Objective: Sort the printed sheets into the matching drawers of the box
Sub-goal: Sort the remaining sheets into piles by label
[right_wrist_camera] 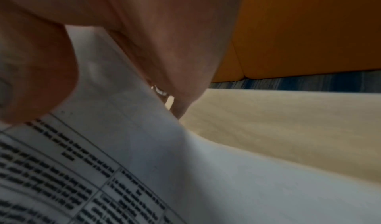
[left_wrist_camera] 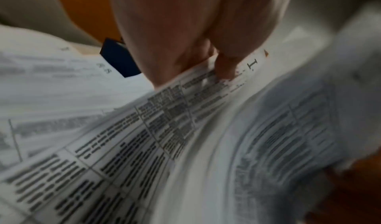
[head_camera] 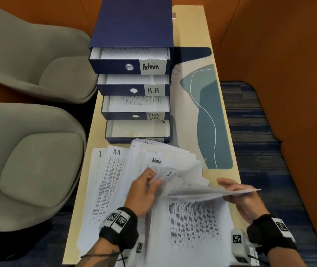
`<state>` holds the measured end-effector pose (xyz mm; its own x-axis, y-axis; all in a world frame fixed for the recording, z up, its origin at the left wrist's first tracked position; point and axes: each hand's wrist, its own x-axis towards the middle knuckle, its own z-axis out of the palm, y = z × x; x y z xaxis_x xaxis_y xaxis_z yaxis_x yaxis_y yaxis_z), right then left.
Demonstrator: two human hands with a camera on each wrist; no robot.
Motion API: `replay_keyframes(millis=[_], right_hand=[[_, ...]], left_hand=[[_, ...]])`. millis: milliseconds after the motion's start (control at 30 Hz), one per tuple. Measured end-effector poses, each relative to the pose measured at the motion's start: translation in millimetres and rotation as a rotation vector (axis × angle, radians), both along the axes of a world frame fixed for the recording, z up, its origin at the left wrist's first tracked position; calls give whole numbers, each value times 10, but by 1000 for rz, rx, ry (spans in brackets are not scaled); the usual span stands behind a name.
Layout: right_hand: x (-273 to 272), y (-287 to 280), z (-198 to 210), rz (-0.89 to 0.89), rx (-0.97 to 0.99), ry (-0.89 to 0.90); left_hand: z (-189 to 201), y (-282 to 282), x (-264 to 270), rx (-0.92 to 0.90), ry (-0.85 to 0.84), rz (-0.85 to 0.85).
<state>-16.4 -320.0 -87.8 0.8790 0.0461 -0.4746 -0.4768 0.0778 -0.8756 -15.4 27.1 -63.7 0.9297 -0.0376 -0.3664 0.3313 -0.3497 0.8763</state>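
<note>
1. A loose spread of printed sheets (head_camera: 182,218) lay fanned across the near end of the worktop (head_camera: 219,116), handwritten headings "Admin", "H.R" and "I" showing on several.
2. The right hand (head_camera: 238,197) pinched one sheet (head_camera: 198,189) by its right edge and held it lifted off the pile, blurred.
3. The left hand (head_camera: 144,191) pressed curled fingers onto the stack beside the "I" heading; whether it gripped a page, I couldn't tell.
4. Just beyond stood the blue box (head_camera: 132,22), four drawers pulled open in steps: Admin drawer (head_camera: 115,66), H.R drawer (head_camera: 119,90), Task List drawer (head_camera: 123,116), and a bottom drawer (head_camera: 136,130).
5. Two grey armchairs (head_camera: 32,160) sat left.
</note>
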Motion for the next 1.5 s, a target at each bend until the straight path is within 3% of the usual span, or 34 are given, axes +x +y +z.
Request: replay_keyframes(millis=[100, 200, 267, 367, 467, 600, 667, 767, 833, 900, 933, 1033, 1167, 1300, 1367, 1500], right_hand=[[38, 42, 1, 5, 191, 61], [72, 143, 37, 31, 310, 90], [101, 197, 83, -28, 242, 79], [81, 218, 156, -87, 86, 109], [59, 189, 213, -266, 62, 125], [102, 154, 285, -572, 295, 122], [123, 166, 358, -604, 430, 116], [136, 247, 452, -609, 507, 204], [117, 361, 484, -628, 533, 252], [79, 521, 468, -619, 593, 256], [49, 608, 444, -611, 599, 246], [-76, 713, 420, -563, 620, 206], [-28, 246, 473, -489, 198, 70], [121, 19, 516, -136, -190, -144], [192, 115, 580, -38, -250, -229], [260, 173, 659, -55, -264, -303]], left_hand=[[-131, -42, -159, -218, 179, -120], [-95, -88, -169, -292, 272, -217], [9, -99, -120, -308, 250, -208], [53, -26, -39, -324, 204, -54], [84, -7, -31, -421, 302, -30], [124, -151, -110, -208, 329, -253], [179, -132, -104, -160, 272, -181], [305, 94, -105, -200, 152, 149], [384, 253, -134, -424, 102, 305], [484, 286, -174, -623, 112, 311], [498, 266, -190, -603, 99, 281], [598, 187, -217, -310, -22, 301], [647, 369, -252, -275, -118, 343], [555, 488, -281, -174, -63, 285], [492, 488, -281, -130, -38, 275], [613, 462, -297, -183, -103, 281]])
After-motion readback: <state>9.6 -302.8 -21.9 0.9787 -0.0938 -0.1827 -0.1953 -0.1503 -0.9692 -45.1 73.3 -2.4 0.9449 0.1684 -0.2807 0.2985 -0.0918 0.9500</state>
